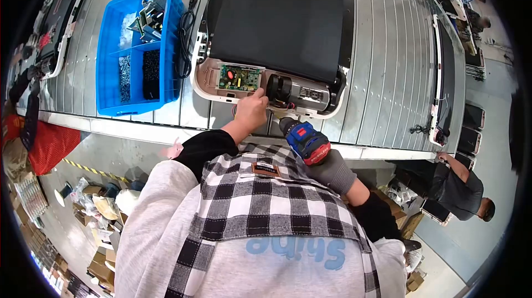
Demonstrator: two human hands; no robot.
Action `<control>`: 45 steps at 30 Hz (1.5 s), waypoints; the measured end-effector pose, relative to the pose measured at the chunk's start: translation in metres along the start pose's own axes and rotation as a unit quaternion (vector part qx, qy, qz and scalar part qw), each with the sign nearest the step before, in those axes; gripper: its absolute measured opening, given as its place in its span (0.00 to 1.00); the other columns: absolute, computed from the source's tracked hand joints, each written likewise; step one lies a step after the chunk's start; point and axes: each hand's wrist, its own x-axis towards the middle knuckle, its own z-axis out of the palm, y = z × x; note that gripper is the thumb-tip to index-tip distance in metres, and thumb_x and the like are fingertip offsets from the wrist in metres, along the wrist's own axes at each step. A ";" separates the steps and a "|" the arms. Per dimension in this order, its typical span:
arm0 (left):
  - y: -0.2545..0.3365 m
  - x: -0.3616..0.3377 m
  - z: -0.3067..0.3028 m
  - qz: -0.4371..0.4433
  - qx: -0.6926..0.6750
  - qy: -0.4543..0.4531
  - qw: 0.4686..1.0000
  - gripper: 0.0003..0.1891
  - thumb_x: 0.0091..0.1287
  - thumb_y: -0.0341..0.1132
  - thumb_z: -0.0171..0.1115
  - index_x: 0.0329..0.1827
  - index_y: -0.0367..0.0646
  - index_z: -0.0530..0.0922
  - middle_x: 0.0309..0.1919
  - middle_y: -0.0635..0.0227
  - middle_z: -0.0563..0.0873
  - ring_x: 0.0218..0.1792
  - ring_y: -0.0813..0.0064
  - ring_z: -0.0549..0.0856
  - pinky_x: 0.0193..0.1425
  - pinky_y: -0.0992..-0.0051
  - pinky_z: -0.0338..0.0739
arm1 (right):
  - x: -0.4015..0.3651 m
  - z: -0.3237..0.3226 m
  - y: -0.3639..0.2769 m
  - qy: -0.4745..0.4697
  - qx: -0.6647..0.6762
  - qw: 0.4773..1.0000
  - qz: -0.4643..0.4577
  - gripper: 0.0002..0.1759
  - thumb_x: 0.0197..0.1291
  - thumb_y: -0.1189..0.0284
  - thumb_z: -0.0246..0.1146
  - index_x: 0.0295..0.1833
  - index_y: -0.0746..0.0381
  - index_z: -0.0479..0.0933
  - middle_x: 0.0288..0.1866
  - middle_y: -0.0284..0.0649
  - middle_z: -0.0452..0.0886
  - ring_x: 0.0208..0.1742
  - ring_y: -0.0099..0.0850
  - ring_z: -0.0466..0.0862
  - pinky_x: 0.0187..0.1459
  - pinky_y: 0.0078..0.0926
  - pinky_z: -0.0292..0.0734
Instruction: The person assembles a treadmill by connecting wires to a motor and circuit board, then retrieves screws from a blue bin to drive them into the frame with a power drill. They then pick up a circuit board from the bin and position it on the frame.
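My right hand [331,170], in a grey glove, grips a blue and red cordless drill [308,141] whose chuck points at the near edge of a treadmill base [221,97]. Bare and with its fingers bent together, my left hand [252,110] is at that same edge, close to a green circuit board [239,78]; whatever its fingertips pinch is hidden. Right of the board, a silver and black motor [306,94] sits in the open housing. A black running belt [277,15] stretches away behind both.
To the left stands a blue divided bin [104,57] with screws and metal brackets, and a coiled black cable [186,43] beside it. Another treadmill base [439,82] lies further right on the slatted metal table [382,65]. A person [457,187] is at the table's right end.
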 end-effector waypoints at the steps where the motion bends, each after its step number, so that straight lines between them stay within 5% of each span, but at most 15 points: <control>1: 0.000 0.000 -0.001 0.000 0.001 -0.003 1.000 0.02 0.46 0.26 0.57 0.21 0.41 0.73 0.30 0.62 0.75 0.24 0.57 0.81 0.27 0.59 0.75 | -0.001 -0.002 -0.001 -0.013 -0.010 1.000 0.013 0.21 0.50 0.57 0.66 0.45 0.59 0.77 0.37 0.44 0.83 0.42 0.39 0.83 0.45 0.30 0.78; 3: 0.001 0.001 -0.001 0.002 -0.003 0.000 1.000 0.02 0.45 0.25 0.57 0.21 0.41 0.73 0.30 0.62 0.75 0.24 0.57 0.81 0.26 0.59 0.75 | -0.003 -0.010 -0.011 -0.040 -0.030 0.998 0.038 0.19 0.56 0.59 0.64 0.49 0.57 0.75 0.42 0.39 0.82 0.45 0.34 0.82 0.49 0.27 0.78; 10: -0.004 0.001 0.003 -0.006 -0.014 -0.018 1.000 0.01 0.49 0.26 0.57 0.23 0.41 0.74 0.31 0.62 0.75 0.24 0.54 0.80 0.26 0.58 0.74 | -0.002 -0.008 -0.008 -0.036 0.056 0.997 0.035 0.22 0.50 0.57 0.66 0.48 0.57 0.77 0.40 0.44 0.83 0.44 0.41 0.82 0.49 0.31 0.77; 16: 0.001 0.003 -0.003 -0.018 -0.027 -0.033 0.999 0.03 0.44 0.25 0.58 0.21 0.41 0.73 0.32 0.60 0.74 0.26 0.56 0.81 0.28 0.59 0.75 | 0.007 -0.031 -0.029 -0.064 -0.035 0.997 -0.017 0.24 0.53 0.53 0.62 0.50 0.56 0.76 0.40 0.45 0.83 0.45 0.43 0.81 0.49 0.32 0.77; 19: 0.000 0.003 -0.002 -0.013 -0.042 -0.024 0.999 0.03 0.45 0.24 0.58 0.22 0.40 0.72 0.32 0.60 0.74 0.26 0.56 0.80 0.28 0.59 0.75 | 0.010 -0.040 -0.045 -0.079 -0.014 0.996 0.040 0.26 0.53 0.49 0.60 0.50 0.56 0.76 0.40 0.47 0.82 0.43 0.45 0.81 0.48 0.35 0.76; 30: 0.004 0.007 -0.013 -0.023 -0.105 -0.044 0.993 0.06 0.47 0.22 0.56 0.29 0.39 0.72 0.32 0.58 0.72 0.31 0.53 0.79 0.32 0.58 0.73 | 0.031 -0.072 -0.067 -0.199 -0.132 0.967 0.094 0.36 0.41 0.45 0.67 0.47 0.62 0.70 0.34 0.50 0.81 0.38 0.48 0.82 0.39 0.44 0.77; 33: 0.004 0.010 -0.015 -0.016 -0.081 -0.051 0.995 0.08 0.44 0.21 0.56 0.28 0.39 0.72 0.33 0.59 0.73 0.30 0.56 0.78 0.33 0.60 0.73 | 0.036 -0.069 -0.062 -0.230 -0.160 0.956 0.084 0.44 0.40 0.47 0.68 0.59 0.61 0.63 0.33 0.51 0.81 0.35 0.49 0.82 0.36 0.44 0.77; 36: 0.005 0.008 -0.013 -0.026 -0.069 -0.060 0.995 0.08 0.43 0.21 0.56 0.28 0.39 0.72 0.33 0.59 0.73 0.29 0.57 0.78 0.32 0.61 0.73 | 0.043 -0.083 -0.078 -0.259 -0.174 0.945 0.100 0.38 0.41 0.45 0.68 0.47 0.65 0.69 0.35 0.50 0.82 0.38 0.47 0.83 0.40 0.43 0.78; 45: 0.003 0.007 -0.009 -0.022 -0.076 -0.049 0.996 0.08 0.43 0.22 0.56 0.27 0.39 0.72 0.33 0.59 0.72 0.29 0.57 0.78 0.32 0.62 0.73 | 0.049 -0.086 -0.089 -0.281 -0.194 0.932 0.119 0.37 0.42 0.47 0.68 0.49 0.64 0.69 0.36 0.50 0.82 0.40 0.46 0.83 0.41 0.43 0.78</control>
